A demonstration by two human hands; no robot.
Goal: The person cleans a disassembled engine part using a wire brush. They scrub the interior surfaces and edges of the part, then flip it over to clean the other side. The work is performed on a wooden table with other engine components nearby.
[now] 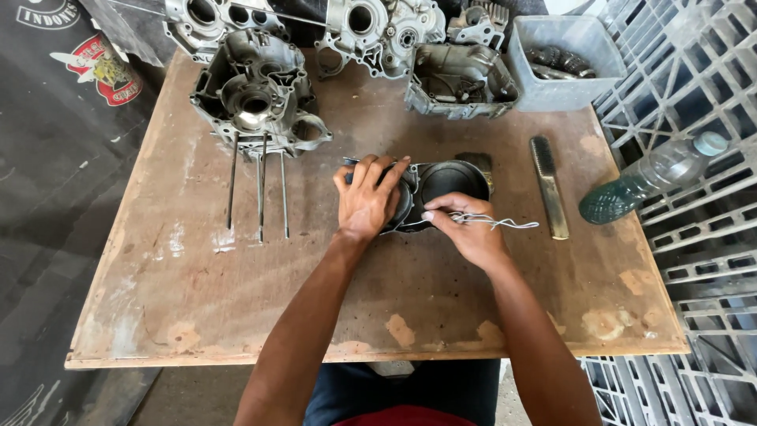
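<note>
Fingers of left hand [367, 201] press flat, released, on dark engine cover [441, 185]; right hand [471, 229] pinches white string [497, 222].

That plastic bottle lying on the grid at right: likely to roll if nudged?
Probably. The bottle lies on its side and is round, so a push across its axis could roll it, though the grid's slats may catch it. It looks like thin clear plastic, part-filled with dark liquid, so likely light and weighted toward its base.

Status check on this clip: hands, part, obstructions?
Left hand flat on dark engine cover. Right hand pinching thin wire at cover's edge. Nothing blocking; brush lies apart.
</note>
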